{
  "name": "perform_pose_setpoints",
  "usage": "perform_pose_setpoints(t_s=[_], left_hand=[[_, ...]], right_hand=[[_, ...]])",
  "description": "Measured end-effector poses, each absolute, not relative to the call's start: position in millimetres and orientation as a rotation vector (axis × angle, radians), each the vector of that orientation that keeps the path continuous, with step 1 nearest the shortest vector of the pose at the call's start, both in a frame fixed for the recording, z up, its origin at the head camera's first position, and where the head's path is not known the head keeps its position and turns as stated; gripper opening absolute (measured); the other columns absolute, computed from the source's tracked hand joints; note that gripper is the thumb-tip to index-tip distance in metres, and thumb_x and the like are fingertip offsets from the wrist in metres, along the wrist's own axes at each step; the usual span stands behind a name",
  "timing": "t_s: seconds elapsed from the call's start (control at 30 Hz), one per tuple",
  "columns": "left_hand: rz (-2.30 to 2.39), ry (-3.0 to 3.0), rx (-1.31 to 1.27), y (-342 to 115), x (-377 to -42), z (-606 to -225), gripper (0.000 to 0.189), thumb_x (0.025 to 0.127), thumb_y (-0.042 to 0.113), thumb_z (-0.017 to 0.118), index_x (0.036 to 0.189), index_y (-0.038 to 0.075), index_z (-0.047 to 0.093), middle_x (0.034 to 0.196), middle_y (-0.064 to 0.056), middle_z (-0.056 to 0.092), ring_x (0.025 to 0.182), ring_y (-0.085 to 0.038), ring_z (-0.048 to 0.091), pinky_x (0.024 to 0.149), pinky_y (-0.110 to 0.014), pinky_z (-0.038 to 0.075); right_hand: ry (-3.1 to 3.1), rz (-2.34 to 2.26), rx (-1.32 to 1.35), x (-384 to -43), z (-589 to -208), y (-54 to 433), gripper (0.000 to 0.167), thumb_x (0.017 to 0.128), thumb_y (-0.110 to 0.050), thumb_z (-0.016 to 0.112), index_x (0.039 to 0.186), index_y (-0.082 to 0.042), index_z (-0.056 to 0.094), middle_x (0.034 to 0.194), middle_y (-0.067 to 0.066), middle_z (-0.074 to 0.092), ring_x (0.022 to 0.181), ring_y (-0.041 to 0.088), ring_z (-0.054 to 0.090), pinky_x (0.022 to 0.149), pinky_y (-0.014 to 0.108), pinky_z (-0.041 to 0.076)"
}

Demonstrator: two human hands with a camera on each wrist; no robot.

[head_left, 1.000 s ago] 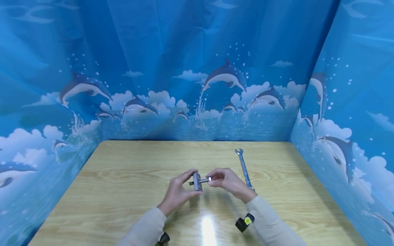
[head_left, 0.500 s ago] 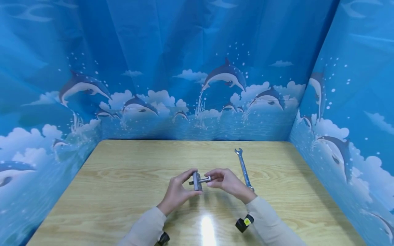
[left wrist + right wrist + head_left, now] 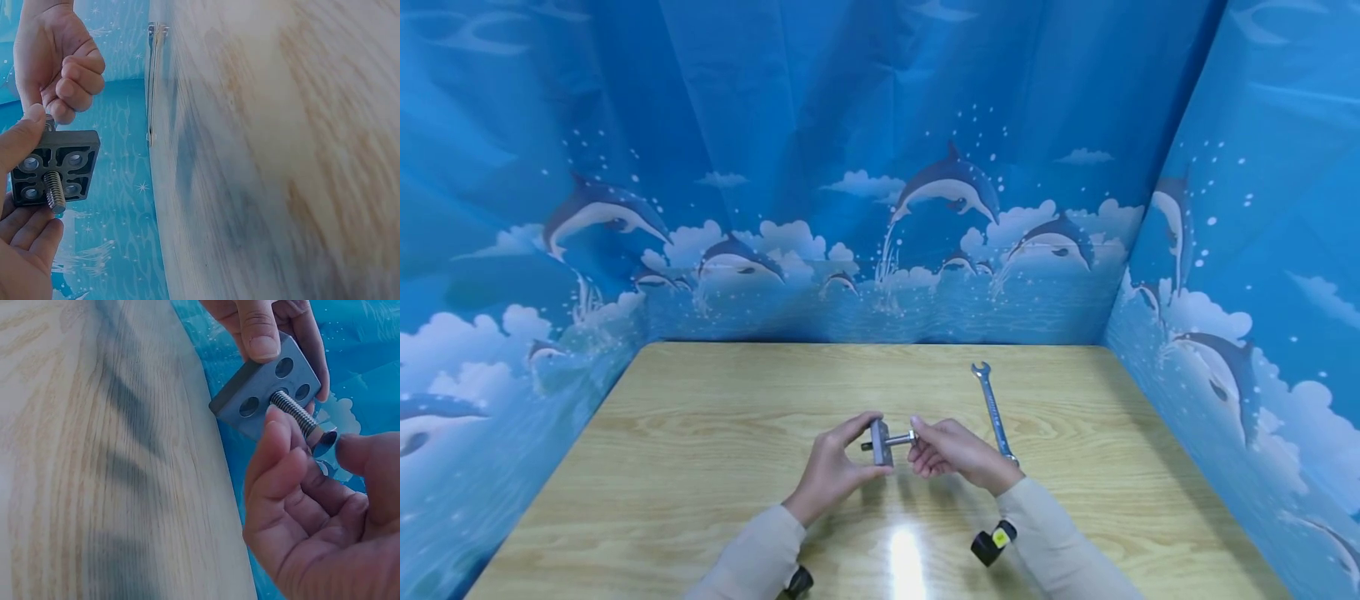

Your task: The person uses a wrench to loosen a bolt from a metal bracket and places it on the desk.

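A square grey metal plate [image 3: 877,450] with a hole near each corner is gripped by my left hand [image 3: 833,472], thumb and fingers on opposite edges. Through its middle runs a threaded bolt [image 3: 297,414], whose head sticks out toward my right hand [image 3: 961,455]. The bolt's threaded end protrudes from the ribbed face of the plate [image 3: 83,145] in the left wrist view. My right hand's curled fingers and thumb are at the bolt head, the thumb along one side. Plate and bolt are held up above the table.
An open-ended and ring combination wrench [image 3: 995,412] lies on the wood-grain table [image 3: 737,392], just beyond my right wrist. Blue dolphin-print curtains [image 3: 820,208] enclose the back and sides. A small black device [image 3: 988,546] is strapped at my right wrist.
My right hand has rolled at the bolt head: its thumb now points up and the fingers are curled below. The left hand and plate have stayed in place.
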State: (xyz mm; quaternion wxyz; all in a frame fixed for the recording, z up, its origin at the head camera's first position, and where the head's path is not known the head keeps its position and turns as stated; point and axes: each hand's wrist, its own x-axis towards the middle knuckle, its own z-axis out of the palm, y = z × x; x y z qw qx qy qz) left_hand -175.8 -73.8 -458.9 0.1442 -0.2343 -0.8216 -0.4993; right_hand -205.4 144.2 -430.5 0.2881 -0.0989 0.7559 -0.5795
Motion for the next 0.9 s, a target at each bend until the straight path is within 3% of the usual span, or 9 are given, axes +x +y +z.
perform_pose_setpoints(t_s=[0.2, 0.33, 0.47, 0.63, 0.9], left_hand=[[-1.417, -2.355, -0.691, -73.3, -176.4, -459.4, 0.074, 0.061, 0.013, 0.089, 0.128, 0.008, 0.058, 0.128, -0.013, 0.061, 0.119, -0.022, 0.058, 0.101, -0.031, 0.049], [-1.408, -2.355, -0.69, -74.2, -176.8, -459.8, 0.074, 0.062, 0.015, 0.089, 0.129, 0.01, 0.058, 0.129, -0.012, 0.061, 0.118, -0.022, 0.059, 0.099, -0.033, 0.05], [-1.426, -2.377, -0.669, -74.7, -176.5, -458.5, 0.074, 0.063, 0.015, 0.089, 0.13, 0.011, 0.057, 0.13, -0.01, 0.06, 0.119, -0.021, 0.058, 0.099, -0.033, 0.05], [-1.483, -2.388, -0.632, -74.3, -176.5, -456.3, 0.074, 0.062, 0.012, 0.089, 0.13, 0.011, 0.057, 0.131, -0.008, 0.06, 0.121, -0.021, 0.057, 0.102, -0.033, 0.048], [-1.5, -2.396, -0.621, -75.4, -177.0, -454.2, 0.074, 0.063, 0.014, 0.088, 0.129, 0.01, 0.058, 0.131, -0.009, 0.06, 0.122, -0.02, 0.056, 0.103, -0.032, 0.047]], right_hand=[[2.057, -1.535, -0.294, -208.0, -429.9, 145.0, 0.058, 0.097, -0.049, 0.05, 0.091, 0.007, 0.065, 0.071, 0.003, 0.064, 0.061, 0.01, 0.059, 0.06, 0.023, 0.054], [2.123, -1.55, -0.334, -209.1, -428.1, 147.2, 0.043, 0.094, -0.035, 0.062, 0.105, 0.006, 0.066, 0.083, 0.006, 0.067, 0.073, 0.015, 0.064, 0.075, 0.037, 0.06], [2.212, -1.562, -0.338, -208.6, -425.5, 147.3, 0.034, 0.088, -0.021, 0.071, 0.116, -0.002, 0.067, 0.103, 0.007, 0.069, 0.091, 0.018, 0.064, 0.087, 0.039, 0.057], [2.26, -1.567, -0.304, -207.4, -423.9, 145.4, 0.035, 0.084, -0.016, 0.074, 0.118, -0.007, 0.067, 0.109, 0.003, 0.068, 0.095, 0.017, 0.063, 0.086, 0.033, 0.057], [2.245, -1.607, -0.307, -207.7, -425.4, 142.8, 0.034, 0.086, -0.011, 0.072, 0.119, -0.005, 0.066, 0.108, 0.007, 0.068, 0.093, 0.016, 0.063, 0.086, 0.033, 0.057]])
